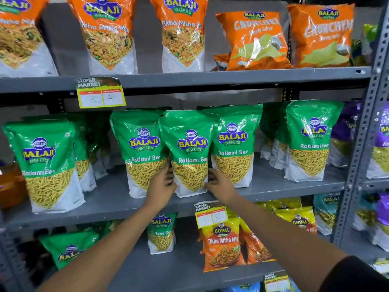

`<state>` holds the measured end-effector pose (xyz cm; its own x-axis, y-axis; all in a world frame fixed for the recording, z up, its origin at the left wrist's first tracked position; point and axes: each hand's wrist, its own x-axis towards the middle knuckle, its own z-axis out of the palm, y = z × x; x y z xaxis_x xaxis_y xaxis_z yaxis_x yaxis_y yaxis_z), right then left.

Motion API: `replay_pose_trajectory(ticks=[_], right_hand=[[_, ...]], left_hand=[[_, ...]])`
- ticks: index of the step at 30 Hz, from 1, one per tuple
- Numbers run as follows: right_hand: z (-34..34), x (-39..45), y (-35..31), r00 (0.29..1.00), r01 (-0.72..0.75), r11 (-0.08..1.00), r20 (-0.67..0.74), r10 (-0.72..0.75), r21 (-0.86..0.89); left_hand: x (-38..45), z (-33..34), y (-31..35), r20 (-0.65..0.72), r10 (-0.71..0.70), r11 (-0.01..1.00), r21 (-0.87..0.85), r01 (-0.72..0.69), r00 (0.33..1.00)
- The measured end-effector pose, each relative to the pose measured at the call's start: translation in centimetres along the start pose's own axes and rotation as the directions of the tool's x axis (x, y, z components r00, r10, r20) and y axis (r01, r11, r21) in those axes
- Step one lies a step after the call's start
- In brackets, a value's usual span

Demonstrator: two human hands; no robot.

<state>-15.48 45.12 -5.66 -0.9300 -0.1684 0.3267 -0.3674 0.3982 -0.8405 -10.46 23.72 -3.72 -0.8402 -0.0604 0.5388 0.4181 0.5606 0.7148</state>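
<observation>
Head view: green Ratlami Sev pouch (190, 157), upright; left hand (163, 184) and right hand (219, 184) curl round its lower edges, seemingly to keep it standing.

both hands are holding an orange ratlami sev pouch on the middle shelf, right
Not quite: the pouch is green, not orange. The head view shows the left hand and the right hand holding its lower sides on the middle shelf.
</observation>
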Motion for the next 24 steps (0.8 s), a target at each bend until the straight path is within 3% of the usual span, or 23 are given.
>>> replay_pose_trajectory(ticks=[7,13,24], right_hand=[[-1.1,-1.1,0.0,1.000,0.017,1.000,0.021,-0.017,-0.015],[-1.7,-2.6,-0.5,0.998,0.054,0.997,0.036,-0.055,0.047],[1.9,-7.1,-2.6,0.980,0.188,0.975,0.044,-0.194,0.119]], left_hand=[[-0.5,-0.3,0.3,0.014,0.014,0.999,0.049,-0.015,1.000],[-2.3,-0.6,0.0,0.083,-0.022,0.977,-0.208,0.039,0.996],[-8.2,-6.5,-1.7,0.025,-0.056,0.915,-0.398,0.062,0.998]])
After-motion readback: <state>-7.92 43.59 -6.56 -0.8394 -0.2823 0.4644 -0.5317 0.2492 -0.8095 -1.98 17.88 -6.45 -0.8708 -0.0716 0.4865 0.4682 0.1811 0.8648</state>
